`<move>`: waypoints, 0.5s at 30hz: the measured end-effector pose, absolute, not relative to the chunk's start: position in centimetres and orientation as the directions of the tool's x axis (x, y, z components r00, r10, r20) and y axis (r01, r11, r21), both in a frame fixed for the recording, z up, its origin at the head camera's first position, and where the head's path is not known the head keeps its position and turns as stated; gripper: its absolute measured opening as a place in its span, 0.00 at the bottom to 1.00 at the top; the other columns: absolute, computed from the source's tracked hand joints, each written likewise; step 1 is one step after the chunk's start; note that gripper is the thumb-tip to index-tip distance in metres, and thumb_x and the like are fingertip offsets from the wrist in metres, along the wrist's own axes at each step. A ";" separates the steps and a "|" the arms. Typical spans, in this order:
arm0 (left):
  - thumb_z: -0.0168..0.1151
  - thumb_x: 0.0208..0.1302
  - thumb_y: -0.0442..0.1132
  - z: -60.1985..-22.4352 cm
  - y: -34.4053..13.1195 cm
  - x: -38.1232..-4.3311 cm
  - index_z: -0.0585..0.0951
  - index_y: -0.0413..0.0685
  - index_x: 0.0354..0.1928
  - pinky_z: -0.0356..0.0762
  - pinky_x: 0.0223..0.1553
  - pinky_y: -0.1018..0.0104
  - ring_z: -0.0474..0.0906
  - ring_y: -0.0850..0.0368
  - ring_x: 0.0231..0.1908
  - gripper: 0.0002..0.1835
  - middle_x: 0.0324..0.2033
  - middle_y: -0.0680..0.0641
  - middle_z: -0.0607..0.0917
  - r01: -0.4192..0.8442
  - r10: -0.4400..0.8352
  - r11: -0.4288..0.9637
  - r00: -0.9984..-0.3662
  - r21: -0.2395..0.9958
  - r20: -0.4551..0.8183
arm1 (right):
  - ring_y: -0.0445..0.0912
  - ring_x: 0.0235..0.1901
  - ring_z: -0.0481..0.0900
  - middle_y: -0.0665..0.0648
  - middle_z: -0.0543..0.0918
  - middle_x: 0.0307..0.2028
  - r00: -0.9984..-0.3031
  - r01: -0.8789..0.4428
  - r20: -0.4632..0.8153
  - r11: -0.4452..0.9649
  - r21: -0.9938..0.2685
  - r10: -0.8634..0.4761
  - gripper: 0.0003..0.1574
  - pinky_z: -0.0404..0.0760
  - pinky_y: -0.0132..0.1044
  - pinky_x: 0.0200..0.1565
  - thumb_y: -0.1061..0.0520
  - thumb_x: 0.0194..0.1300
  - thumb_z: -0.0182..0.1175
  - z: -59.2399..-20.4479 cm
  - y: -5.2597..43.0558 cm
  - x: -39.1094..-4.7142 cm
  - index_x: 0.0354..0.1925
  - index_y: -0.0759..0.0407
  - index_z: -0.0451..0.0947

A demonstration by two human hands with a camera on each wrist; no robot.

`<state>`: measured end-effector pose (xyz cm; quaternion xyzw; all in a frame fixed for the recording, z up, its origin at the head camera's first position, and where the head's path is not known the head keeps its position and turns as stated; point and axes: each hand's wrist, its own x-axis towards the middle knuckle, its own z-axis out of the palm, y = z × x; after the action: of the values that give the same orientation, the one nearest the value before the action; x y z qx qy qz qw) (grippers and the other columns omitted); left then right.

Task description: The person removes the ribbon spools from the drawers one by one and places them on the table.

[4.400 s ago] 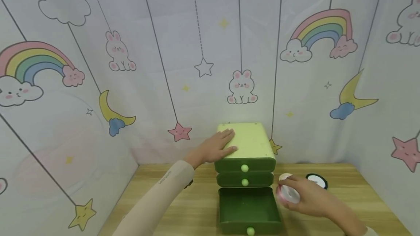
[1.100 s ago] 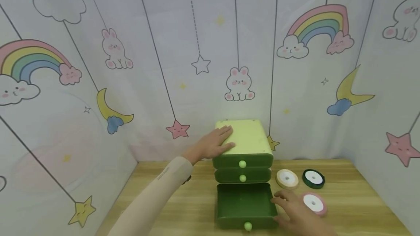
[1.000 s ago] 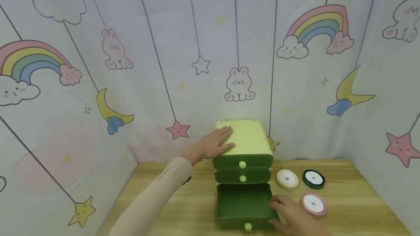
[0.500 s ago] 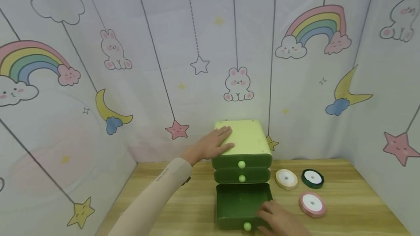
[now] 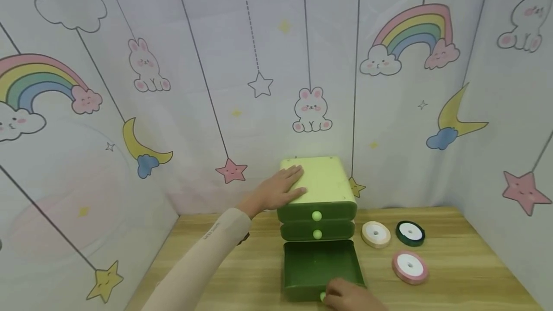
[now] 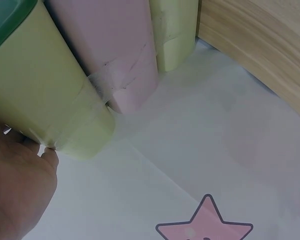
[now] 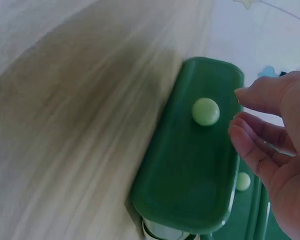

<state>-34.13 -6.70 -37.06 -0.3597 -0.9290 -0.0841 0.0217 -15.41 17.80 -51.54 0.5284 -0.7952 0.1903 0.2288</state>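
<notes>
A small chest of drawers [image 5: 321, 181] has a pale yellow top and dark green drawer fronts. Flat on its top lies my left hand [image 5: 276, 192]; the left wrist view shows that hand [image 6: 20, 185] at the edge of the yellow side panel [image 6: 45, 90]. The bottom drawer [image 5: 317, 265] is pulled out, its green floor showing. My right hand [image 5: 352, 296] is at its front, partly covering the light green knob [image 7: 206, 111]. In the right wrist view its thumb and fingers [image 7: 250, 145] are parted, beside the knob and apart from it.
Right of the chest lie three ribbon spools: cream [image 5: 376, 234], dark green [image 5: 410, 233] and pink [image 5: 410, 267]. They rest on a wood-grain table [image 5: 466, 272]. A patterned cloth backdrop [image 5: 194, 109] encloses the back and sides.
My right hand first held spools, then let them go beside the chest. It has since moved left across the drawer's right side to the front knob. My left hand stays put.
</notes>
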 end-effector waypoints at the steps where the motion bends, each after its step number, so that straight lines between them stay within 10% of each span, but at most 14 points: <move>1: 0.28 0.71 0.72 -37.0 -6.7 -34.2 0.46 0.54 0.79 0.42 0.80 0.56 0.40 0.54 0.79 0.43 0.79 0.53 0.47 0.673 0.665 0.727 -0.740 0.138 0.103 | 0.29 0.33 0.68 0.45 0.75 0.34 -0.339 -0.928 0.545 0.369 -0.059 -0.767 0.08 0.63 0.11 0.34 0.57 0.57 0.69 -51.5 17.7 -15.5 0.37 0.50 0.83; 15: 0.28 0.71 0.72 -36.7 -6.5 -34.2 0.46 0.55 0.79 0.42 0.80 0.57 0.40 0.55 0.79 0.44 0.79 0.54 0.46 0.675 0.668 0.725 -0.737 0.135 0.100 | 0.28 0.21 0.59 0.43 0.71 0.27 -0.420 -0.851 0.243 0.473 0.230 -0.874 0.15 0.55 0.17 0.19 0.42 0.67 0.58 -50.5 16.2 -15.0 0.28 0.48 0.79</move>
<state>-34.23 -6.45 -36.70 -0.3617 -0.9285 -0.0814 0.0221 -14.98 16.18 -50.55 0.5122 -0.8419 -0.0355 0.1660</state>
